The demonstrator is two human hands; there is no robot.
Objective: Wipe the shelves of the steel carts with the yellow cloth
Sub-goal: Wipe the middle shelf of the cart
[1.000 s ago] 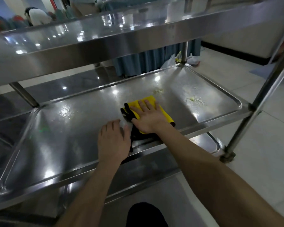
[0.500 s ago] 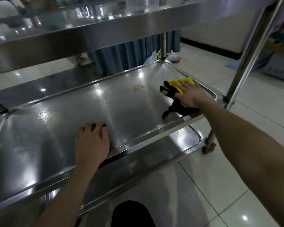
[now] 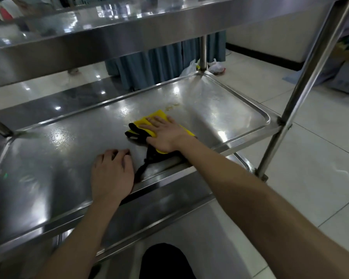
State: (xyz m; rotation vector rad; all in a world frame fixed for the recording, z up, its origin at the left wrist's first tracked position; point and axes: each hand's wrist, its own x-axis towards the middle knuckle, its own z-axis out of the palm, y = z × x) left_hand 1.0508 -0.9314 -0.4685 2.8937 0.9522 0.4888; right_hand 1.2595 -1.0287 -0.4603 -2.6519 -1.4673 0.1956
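Note:
The yellow cloth (image 3: 159, 116), with a black part trailing toward the front edge, lies on the middle shelf (image 3: 230, 109) of the steel cart. My right hand (image 3: 164, 133) presses flat on the cloth with straight fingers, near the shelf's centre. My left hand (image 3: 112, 174) rests on the shelf by its front rim, left of the cloth, fingertips bent onto the steel and holding nothing. A yellowish smear (image 3: 171, 106) sits just beyond the cloth.
The top shelf (image 3: 129, 37) overhangs close above. A lower shelf (image 3: 169, 202) shows beneath. An upright steel post (image 3: 302, 81) stands at the right front corner, another post (image 3: 203, 53) at the far corner. Plastic bags (image 3: 216, 67) and a blue drape (image 3: 159, 65) lie beyond on the tiled floor.
My right hand slid the cloth from the shelf's right end back left toward the centre. My left hand stayed on the front rim.

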